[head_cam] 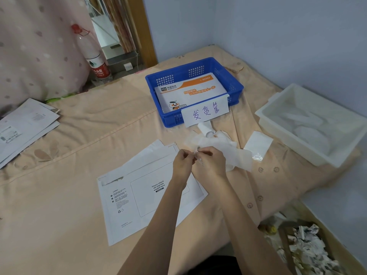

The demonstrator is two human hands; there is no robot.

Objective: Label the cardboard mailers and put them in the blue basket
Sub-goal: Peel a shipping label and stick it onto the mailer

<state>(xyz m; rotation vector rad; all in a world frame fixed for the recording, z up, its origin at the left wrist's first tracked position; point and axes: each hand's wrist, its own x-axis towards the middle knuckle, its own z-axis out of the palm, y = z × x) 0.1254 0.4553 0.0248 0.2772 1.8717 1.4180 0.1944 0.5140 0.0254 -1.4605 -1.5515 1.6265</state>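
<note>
A white cardboard mailer [139, 199] lies flat on the bed in front of me, printed side up with an empty waybill box. My left hand [181, 165] and my right hand [210, 163] meet above its far edge, and both pinch a small white label [195, 154] between fingertips. The blue basket [234, 84] stands beyond them and holds an orange-and-white mailer [190, 90]. A handwritten paper sign [206, 113] hangs on its front wall.
Loose white backing sheets [224, 145] and a white slip [258, 144] lie right of my hands. A white tray [278, 118] sits at the right. A stack of mailers [23, 126] lies far left. A water bottle [95, 58] stands behind. Crumpled paper [309, 247] fills a box below the bed edge.
</note>
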